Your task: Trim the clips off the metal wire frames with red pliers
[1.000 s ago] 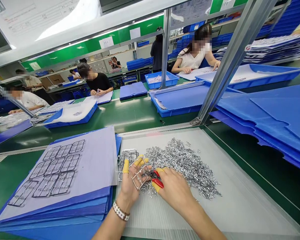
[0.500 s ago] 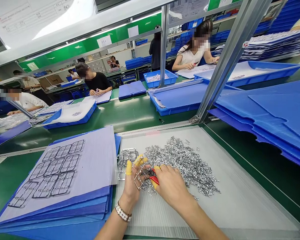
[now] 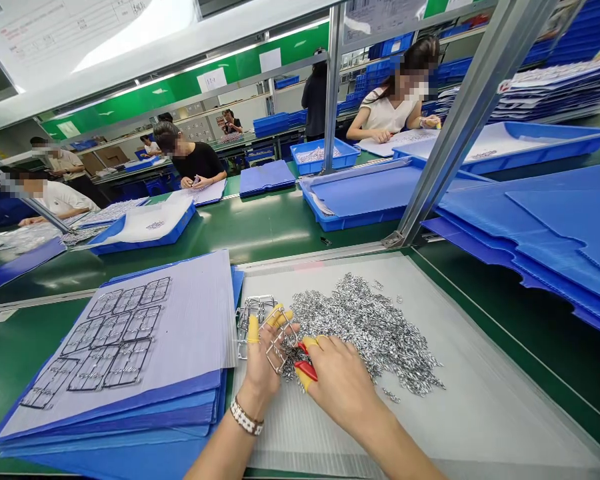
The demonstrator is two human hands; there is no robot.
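Yellow finger covers are on several of my fingertips. My left hand [image 3: 261, 367] grips a thin silvery metal frame [image 3: 274, 358] with cross bars, tilted up between thumb and fingers. Close on its right, my right hand [image 3: 344, 375] is closed around red-handled cutting pliers [image 3: 306, 370]; their jaws are hard to make out against the metal parts. Behind both hands spreads a heap of small shiny metal pieces [image 3: 370, 327] on a translucent sheet [image 3: 485, 420]. More metal frames [image 3: 253, 307] lie on that sheet just behind my left hand.
To the left, a stack of blue boards [image 3: 180, 420] carries a pale sheet with rows of dark-looking frames [image 3: 113, 333]. Blue boards [image 3: 545, 213] also lie at right. A slanted metal post [image 3: 460, 140] rises beyond the sheet. Co-workers sit across the green bench [image 3: 240, 230].
The red plier handles now look further apart, and my right hand has shifted slightly. My left hand still holds the metal frame, turned a little. The whole view has moved slightly.
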